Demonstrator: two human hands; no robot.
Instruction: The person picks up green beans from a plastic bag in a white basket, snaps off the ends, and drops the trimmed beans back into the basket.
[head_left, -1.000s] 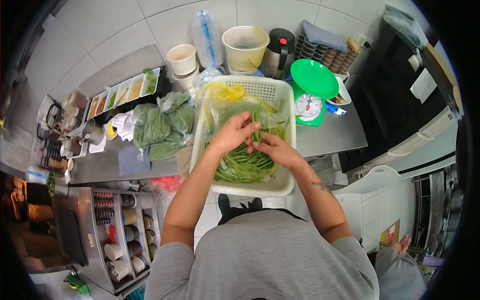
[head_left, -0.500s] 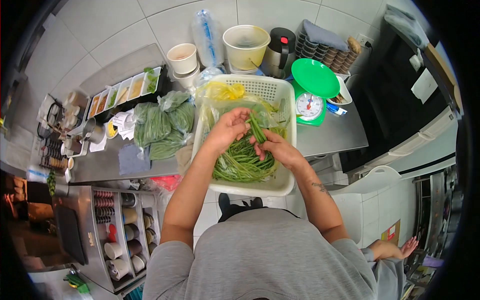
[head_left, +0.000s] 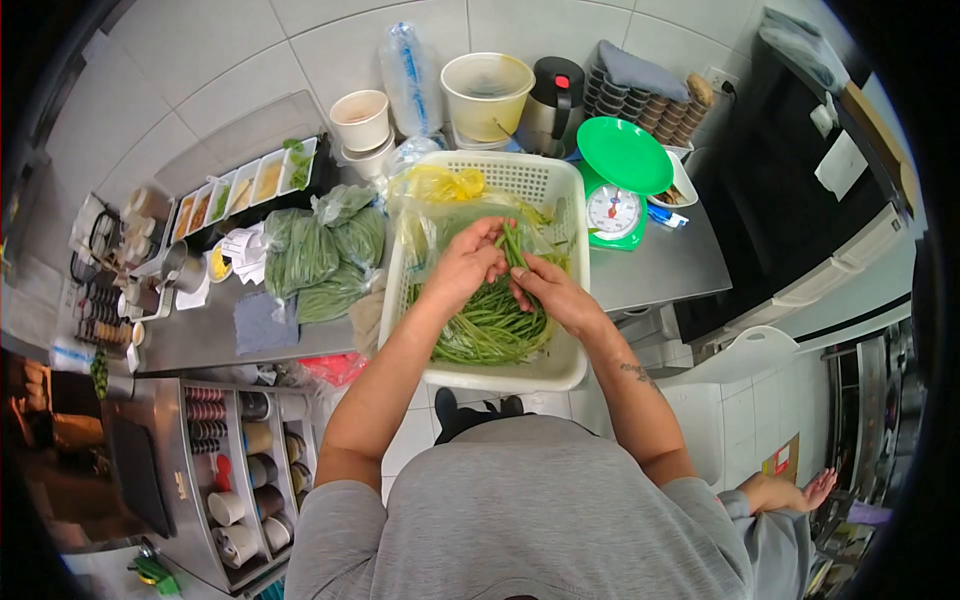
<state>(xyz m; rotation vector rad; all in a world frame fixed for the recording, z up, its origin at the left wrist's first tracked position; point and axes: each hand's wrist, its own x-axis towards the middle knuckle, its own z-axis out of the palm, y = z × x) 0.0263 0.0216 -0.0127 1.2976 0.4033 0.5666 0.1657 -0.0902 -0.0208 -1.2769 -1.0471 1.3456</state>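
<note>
A bunch of green beans (head_left: 513,245) is gripped between my two hands, above a white plastic basket (head_left: 572,345). My right hand (head_left: 553,292) is closed around the lower part of the bunch. Pinched at its upper end are the fingers of my left hand (head_left: 468,262), partly hiding the tips. Beneath them, a loose heap of green beans (head_left: 485,330) fills the basket, lying partly in a clear plastic bag. A yellow plastic bag (head_left: 440,184) rests at the basket's far left corner.
Right of the basket stands a green scale (head_left: 615,212). Filled bags of green beans (head_left: 300,250) lie left, near a tray of toppings (head_left: 245,190). Tubs (head_left: 487,95) and a flask (head_left: 553,105) line the wall. Another person's hand (head_left: 820,488) shows at lower right.
Both hands stay over the basket with the bunch. My left hand's fingers have shifted slightly along its upper end, and the whole view has moved a little.
</note>
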